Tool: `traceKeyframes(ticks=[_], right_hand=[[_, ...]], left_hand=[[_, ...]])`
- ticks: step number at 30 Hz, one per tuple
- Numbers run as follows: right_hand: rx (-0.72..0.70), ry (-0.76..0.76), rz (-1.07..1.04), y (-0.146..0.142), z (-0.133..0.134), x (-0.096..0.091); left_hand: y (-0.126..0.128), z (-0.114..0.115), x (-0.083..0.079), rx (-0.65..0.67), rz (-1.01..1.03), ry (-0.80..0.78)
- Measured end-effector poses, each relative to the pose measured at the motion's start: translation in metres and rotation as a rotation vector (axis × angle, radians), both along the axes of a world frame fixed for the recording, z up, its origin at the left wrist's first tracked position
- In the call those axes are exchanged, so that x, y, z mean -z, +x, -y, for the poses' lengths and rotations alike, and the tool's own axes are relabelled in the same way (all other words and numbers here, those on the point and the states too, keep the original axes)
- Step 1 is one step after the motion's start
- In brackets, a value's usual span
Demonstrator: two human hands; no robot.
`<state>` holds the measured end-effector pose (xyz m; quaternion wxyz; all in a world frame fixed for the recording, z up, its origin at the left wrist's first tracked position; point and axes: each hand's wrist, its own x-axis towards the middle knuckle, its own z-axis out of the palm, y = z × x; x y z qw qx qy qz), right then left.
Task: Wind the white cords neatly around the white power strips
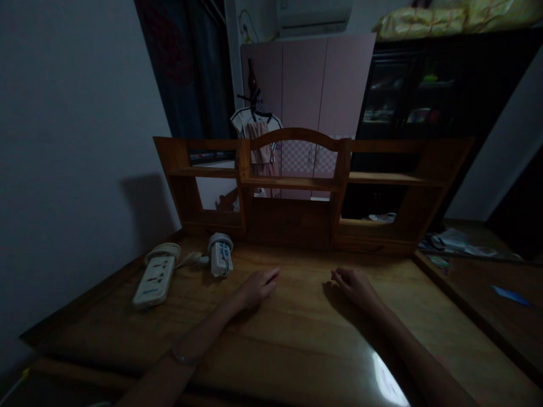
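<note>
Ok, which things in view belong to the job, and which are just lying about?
Probably the job's, going by nearness:
left hand and right hand, nothing visible in either
wooden desktop beneath them
smaller white block with coiled cord
white power strip

Seemingly just lying about:
flat blue item, far right
yellow bags, up high
hanging clothes
</note>
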<state>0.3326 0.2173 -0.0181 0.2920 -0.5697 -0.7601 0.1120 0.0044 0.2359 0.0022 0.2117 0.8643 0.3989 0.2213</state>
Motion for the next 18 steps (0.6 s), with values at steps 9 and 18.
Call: traceKeyframes(ticks=[9, 18], right_hand=[[0.007, 0.000, -0.013, 0.0000, 0.0012, -0.0016], [0.005, 0.021, 0.015, 0.0005, 0.0003, -0.0012]], left_hand=[[0.0022, -0.0034, 0.0075, -0.012, 0.048, 0.017], [0.0018, -0.0018, 0.0056, -0.023, 0.083, 0.109]])
